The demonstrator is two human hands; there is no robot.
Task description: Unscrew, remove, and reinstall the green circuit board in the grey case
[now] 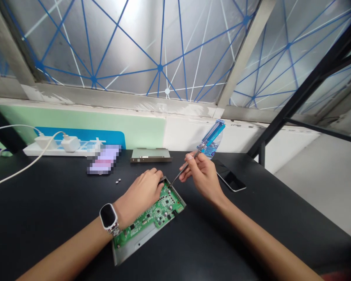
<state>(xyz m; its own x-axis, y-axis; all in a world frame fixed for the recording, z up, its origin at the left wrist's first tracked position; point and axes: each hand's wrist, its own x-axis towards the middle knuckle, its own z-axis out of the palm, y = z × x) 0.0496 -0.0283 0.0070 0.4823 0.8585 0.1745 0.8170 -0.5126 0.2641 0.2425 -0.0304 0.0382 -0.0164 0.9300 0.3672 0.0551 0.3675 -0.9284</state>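
Observation:
A green circuit board [166, 203] lies in a shallow metal tray [143, 244] on the black table, set at a slant. My left hand [143, 191] rests across the board's far left side, its fingers closed on the tray's upper edge; a watch is on that wrist. In my right hand [203, 171] is a screwdriver [210, 136] with a blue and clear handle, held tilted. Its thin tip reaches the board's far corner, by the tray's edge. Whether a screw sits under the tip is too small to tell. Part of the board is hidden beneath my left hand and wrist.
Two small metal screws [118, 181] lie left of my left hand. Behind stand a metal cover piece [151, 155] and a water bottle [213, 148]. A dark phone [230, 177] lies at right, a blurred-out phone [103, 160] and a power strip [32, 150] with cables at left.

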